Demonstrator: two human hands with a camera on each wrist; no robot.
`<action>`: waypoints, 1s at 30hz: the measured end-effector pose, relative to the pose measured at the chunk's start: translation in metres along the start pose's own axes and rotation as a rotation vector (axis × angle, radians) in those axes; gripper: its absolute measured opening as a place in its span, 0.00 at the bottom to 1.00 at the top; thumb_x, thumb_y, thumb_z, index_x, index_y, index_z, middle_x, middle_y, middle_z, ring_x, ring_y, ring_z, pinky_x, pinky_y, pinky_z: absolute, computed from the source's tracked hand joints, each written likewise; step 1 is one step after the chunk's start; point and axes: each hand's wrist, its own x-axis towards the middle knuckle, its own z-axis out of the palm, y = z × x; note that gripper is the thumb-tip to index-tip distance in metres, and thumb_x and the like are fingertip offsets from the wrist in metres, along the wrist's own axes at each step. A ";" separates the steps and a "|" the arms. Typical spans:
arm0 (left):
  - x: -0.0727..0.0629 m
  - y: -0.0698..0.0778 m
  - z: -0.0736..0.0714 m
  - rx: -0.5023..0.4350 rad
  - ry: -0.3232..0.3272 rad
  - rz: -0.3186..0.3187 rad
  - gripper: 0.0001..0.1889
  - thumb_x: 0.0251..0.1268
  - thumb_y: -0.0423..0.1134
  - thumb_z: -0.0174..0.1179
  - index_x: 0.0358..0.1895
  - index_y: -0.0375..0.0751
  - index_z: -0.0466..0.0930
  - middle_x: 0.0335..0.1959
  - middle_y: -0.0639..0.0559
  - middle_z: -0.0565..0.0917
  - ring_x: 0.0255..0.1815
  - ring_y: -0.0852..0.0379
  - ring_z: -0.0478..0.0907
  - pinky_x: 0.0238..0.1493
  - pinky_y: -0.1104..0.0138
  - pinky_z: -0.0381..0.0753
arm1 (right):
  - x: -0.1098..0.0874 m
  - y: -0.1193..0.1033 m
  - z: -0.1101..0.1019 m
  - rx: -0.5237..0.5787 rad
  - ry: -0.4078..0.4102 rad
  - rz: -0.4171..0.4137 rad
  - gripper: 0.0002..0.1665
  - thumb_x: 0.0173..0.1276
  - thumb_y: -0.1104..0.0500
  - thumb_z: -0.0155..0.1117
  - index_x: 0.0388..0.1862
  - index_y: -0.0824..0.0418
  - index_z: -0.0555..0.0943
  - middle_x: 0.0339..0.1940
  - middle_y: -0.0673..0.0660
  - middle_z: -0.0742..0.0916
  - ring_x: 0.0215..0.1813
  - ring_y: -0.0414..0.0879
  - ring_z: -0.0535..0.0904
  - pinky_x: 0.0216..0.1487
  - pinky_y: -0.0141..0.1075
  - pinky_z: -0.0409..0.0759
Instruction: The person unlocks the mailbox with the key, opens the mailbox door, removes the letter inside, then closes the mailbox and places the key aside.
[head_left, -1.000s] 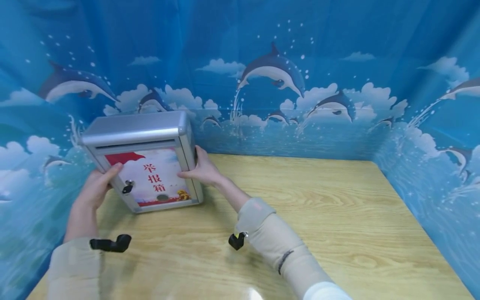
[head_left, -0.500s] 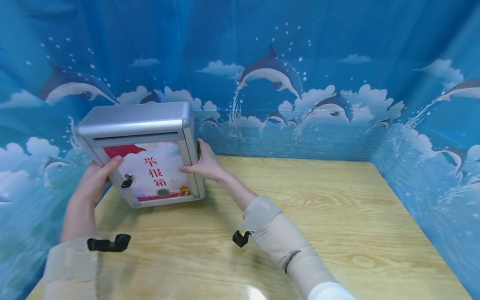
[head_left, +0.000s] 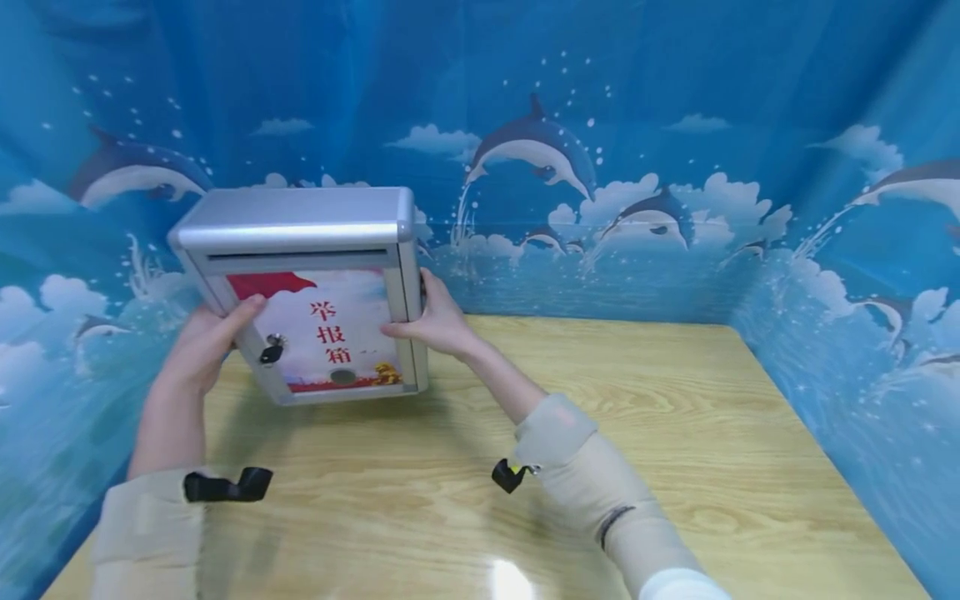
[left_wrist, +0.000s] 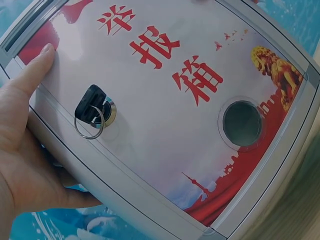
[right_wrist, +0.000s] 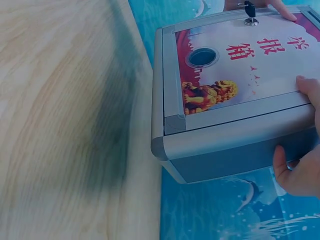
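Observation:
A silver metal report box [head_left: 367, 308] with a slot under its lid, a white and red front panel and red characters is held up over the table, slightly tilted. My left hand [head_left: 206, 342] grips its left side, thumb on the front near the red flag print. Gripping the opposite side is my right hand [head_left: 438, 321], its thumb laid on the panel's edge. In the left wrist view a black key [left_wrist: 91, 102] with a ring sits in the lock, and a round window [left_wrist: 242, 122] shows lower on the panel. The right wrist view shows the box's side [right_wrist: 240, 155] with fingers beneath it.
A wood-grain table [head_left: 600, 417] lies below the box, which casts a shadow on it. Blue dolphin-print curtain [head_left: 540, 208] stands behind the table and along both sides. Black camera mounts [head_left: 228, 485] stick out from the wrists.
Both hands have lifted the report box, and it has shifted up and to the right in the head view. Both arms have moved along with it, the grip unchanged.

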 end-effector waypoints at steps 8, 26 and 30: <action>-0.003 0.012 0.014 0.020 -0.009 0.031 0.33 0.67 0.51 0.51 0.72 0.53 0.49 0.67 0.41 0.58 0.61 0.48 0.60 0.59 0.43 0.56 | -0.013 -0.006 -0.018 -0.018 0.027 0.019 0.56 0.47 0.51 0.76 0.71 0.55 0.55 0.60 0.55 0.71 0.59 0.48 0.69 0.55 0.47 0.71; 0.000 0.030 0.061 -0.041 -0.089 0.047 0.35 0.64 0.53 0.55 0.69 0.47 0.52 0.66 0.39 0.60 0.65 0.43 0.57 0.62 0.43 0.54 | -0.046 0.005 -0.063 0.008 0.064 -0.013 0.52 0.49 0.55 0.75 0.70 0.53 0.57 0.59 0.55 0.71 0.58 0.49 0.69 0.54 0.48 0.71; 0.002 0.033 0.072 -0.056 -0.104 0.056 0.35 0.63 0.53 0.56 0.69 0.46 0.53 0.66 0.40 0.61 0.66 0.43 0.56 0.63 0.44 0.52 | -0.059 -0.004 -0.075 0.048 0.061 -0.055 0.48 0.50 0.61 0.74 0.68 0.57 0.60 0.59 0.58 0.73 0.59 0.51 0.70 0.57 0.48 0.69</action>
